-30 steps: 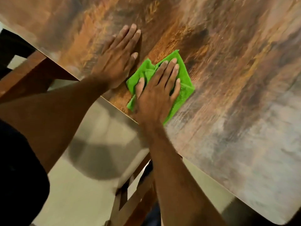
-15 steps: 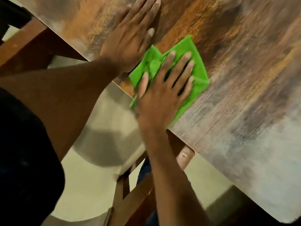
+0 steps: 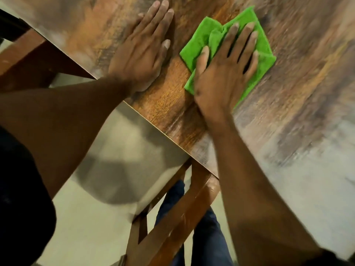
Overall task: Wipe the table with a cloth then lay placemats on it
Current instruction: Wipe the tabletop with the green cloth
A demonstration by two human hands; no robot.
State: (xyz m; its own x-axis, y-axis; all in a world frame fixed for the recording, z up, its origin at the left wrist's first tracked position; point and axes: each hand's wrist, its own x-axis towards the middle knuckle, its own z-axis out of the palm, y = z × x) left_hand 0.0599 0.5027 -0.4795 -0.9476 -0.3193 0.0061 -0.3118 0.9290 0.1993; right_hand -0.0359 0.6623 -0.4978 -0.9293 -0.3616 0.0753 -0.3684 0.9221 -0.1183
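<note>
While under hand (image 3: 222, 73), cloth (image 3: 263, 48) diagonal

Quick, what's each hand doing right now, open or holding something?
Left hand: open, flat on the table, holding nothing.
Right hand: open, straight fingers pressing the green cloth.

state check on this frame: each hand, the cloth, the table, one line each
left hand: flat on the table, fingers straight, holding nothing
right hand: fingers spread, pressing down on the cloth
cloth: green, folded and rumpled, lying on the table under the right hand
table: wood-grain top, no placemats in view
chair: wooden frame, below the table edge
</note>
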